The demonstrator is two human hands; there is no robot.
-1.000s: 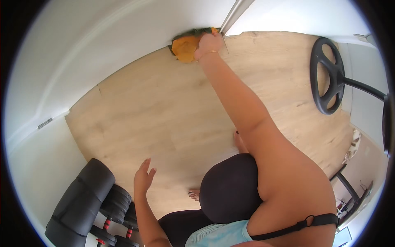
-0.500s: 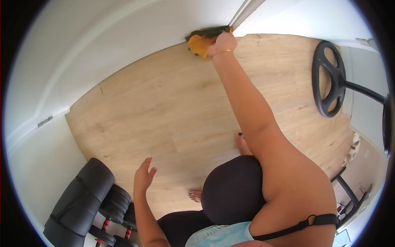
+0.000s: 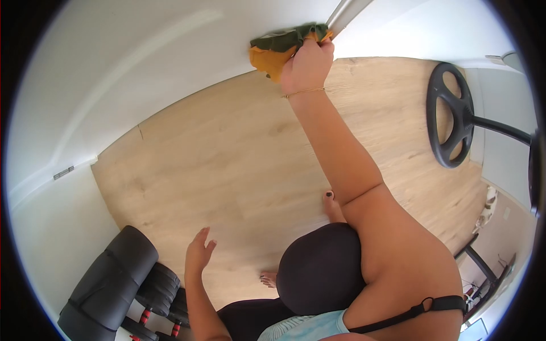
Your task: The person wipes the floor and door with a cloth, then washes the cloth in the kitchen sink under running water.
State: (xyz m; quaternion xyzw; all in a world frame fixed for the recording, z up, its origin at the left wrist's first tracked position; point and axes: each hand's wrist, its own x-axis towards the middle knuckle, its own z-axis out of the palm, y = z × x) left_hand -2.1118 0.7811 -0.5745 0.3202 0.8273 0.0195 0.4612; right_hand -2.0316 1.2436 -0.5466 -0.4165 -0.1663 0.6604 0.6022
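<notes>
My right hand (image 3: 310, 65) is closed on a yellow and dark green cloth (image 3: 272, 58) and presses it against the white door (image 3: 170, 62), close to the door's edge. Part of the cloth hangs loose to the left of my fingers. My left hand (image 3: 198, 250) hovers over the wooden floor with nothing in it, its fingers stretched out and the thumb apart. My knee, in black fabric, is bent below the outstretched right arm.
A rolled black mat (image 3: 108, 281) stands at the lower left beside black dumbbells (image 3: 159, 288) with red grips. On the right is a round black stand base (image 3: 452, 115) with a pole. Light wood flooring (image 3: 227, 153) spreads between them.
My right hand has moved up the door with the cloth, away from the floor line and nearer to me. My left hand has barely moved.
</notes>
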